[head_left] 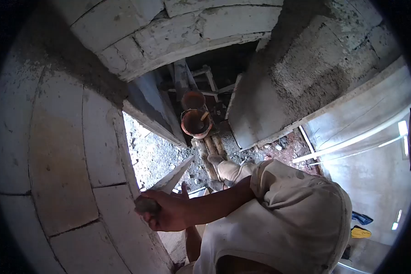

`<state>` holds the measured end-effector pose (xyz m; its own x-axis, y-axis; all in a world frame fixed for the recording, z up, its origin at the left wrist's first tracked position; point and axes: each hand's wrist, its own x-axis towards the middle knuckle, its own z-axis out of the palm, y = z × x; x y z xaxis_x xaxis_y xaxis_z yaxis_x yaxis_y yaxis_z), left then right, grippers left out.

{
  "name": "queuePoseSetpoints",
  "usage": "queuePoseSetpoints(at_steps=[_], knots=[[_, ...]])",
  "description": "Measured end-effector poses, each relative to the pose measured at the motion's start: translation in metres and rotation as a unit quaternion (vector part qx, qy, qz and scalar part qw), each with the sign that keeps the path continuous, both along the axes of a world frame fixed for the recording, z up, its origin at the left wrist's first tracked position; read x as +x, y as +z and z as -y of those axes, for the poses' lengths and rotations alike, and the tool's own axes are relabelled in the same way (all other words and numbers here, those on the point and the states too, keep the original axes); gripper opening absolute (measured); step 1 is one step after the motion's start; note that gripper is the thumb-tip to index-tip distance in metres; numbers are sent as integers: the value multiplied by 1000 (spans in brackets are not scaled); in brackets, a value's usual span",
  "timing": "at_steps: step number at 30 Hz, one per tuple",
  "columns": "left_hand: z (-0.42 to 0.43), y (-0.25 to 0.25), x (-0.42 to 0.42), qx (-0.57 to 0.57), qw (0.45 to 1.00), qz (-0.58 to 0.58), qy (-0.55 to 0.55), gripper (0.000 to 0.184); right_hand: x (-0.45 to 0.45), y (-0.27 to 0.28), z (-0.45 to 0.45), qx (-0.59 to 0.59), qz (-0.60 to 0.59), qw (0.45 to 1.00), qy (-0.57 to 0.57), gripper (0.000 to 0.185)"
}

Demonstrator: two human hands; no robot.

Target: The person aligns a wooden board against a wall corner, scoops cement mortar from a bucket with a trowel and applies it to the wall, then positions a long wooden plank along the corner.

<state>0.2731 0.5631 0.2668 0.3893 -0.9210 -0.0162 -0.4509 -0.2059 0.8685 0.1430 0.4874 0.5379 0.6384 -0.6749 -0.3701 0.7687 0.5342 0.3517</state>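
Note:
My right hand (pixel 169 211), at the end of the bare forearm that crosses the view, is closed round the grey, mortar-crusted handle (pixel 147 205) of a trowel. The trowel's pale, tapered blade (pixel 174 176) points up and away from the hand, beside the edge of the block wall (pixel 109 205). Behind the right forearm is my left hand (pixel 184 189); only a stretched-out finger or thumb shows above it, and the left forearm shows below. Whether the left hand holds anything is hidden.
Two buckets stand ahead near my feet; the nearer bucket (pixel 183 122) contains dark material and a brown stick-like handle. Wooden poles (pixel 211 148) lie under my shoes. A partly plastered wall panel (pixel 260 105) rises on the right, and a block arch (pixel 178 34) spans overhead. Rubble covers the ground.

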Motion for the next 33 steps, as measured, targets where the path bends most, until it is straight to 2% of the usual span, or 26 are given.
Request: queuePoseSetpoints(at_steps=[7,9,11,12,13,14,15,16,17,18,19,20,21,23,24,25,26,27,28,29,31,33], knots=[[50,48,-20,-48,996,-75,-8,64,-21,66,-17,-105,63,992,-28,32],[68,68,-30,-64,994,-93,-14,65,-27,84,-15,-135,62,988,-37,39],[89,94,-42,-84,991,-105,-23,66,-38,104,-15,-225,78,971,-25,43],[101,109,-49,-96,989,-112,-27,66,-44,110,-18,-287,79,953,-47,51],[114,125,-57,-107,987,-117,-32,67,-57,109,-22,-293,85,951,-56,51],[128,142,-66,-119,985,-121,-36,67,-75,101,-26,-417,-15,906,-74,52],[141,164,-75,-132,982,-127,-38,67,-92,88,-28,-528,-117,836,-89,54],[154,188,-88,-143,980,-135,-39,68,-106,62,-22,-593,-264,744,-159,54],[166,215,-99,-150,978,-139,-37,68,-125,35,-19,-604,-445,618,-237,61],[179,241,-116,-188,969,-150,-54,69,-148,14,-18,-524,-635,527,-210,73],[189,265,-128,-271,937,-185,-122,72,-165,-8,-16,-460,-758,423,-188,85],[197,297,-140,-349,891,-218,-192,75,-173,-28,-9,-462,-782,376,-184,92],[203,326,-157,-355,882,-225,-213,74,-179,-47,-3,-462,-805,327,-180,99],[208,385,-188,-361,866,-247,-242,74,-179,-83,15,-560,-763,288,-146,108],[208,413,-205,-363,857,-266,-252,75,-172,-91,25,-565,-745,272,-228,109],[203,442,-223,-397,857,-186,-271,73,-173,-86,27,-540,-755,283,-244,106],[195,467,-235,-427,852,-106,-285,72,-182,-71,32,-521,-756,324,-228,104],[212,492,-232,-472,812,-35,-341,67,-191,-53,35,-501,-756,367,-209,101],[231,509,-230,-509,764,39,-396,63,-195,-37,35,-500,-754,371,-209,101],[242,530,-235,-543,729,88,-407,62,-201,-20,36,-491,-757,357,-240,98],[256,556,-248,-580,694,153,-399,62,-216,9,37,-478,-759,348,-275,95],[272,558,-256,-584,698,162,-381,61,-239,35,45,-493,-723,338,-345,93]])
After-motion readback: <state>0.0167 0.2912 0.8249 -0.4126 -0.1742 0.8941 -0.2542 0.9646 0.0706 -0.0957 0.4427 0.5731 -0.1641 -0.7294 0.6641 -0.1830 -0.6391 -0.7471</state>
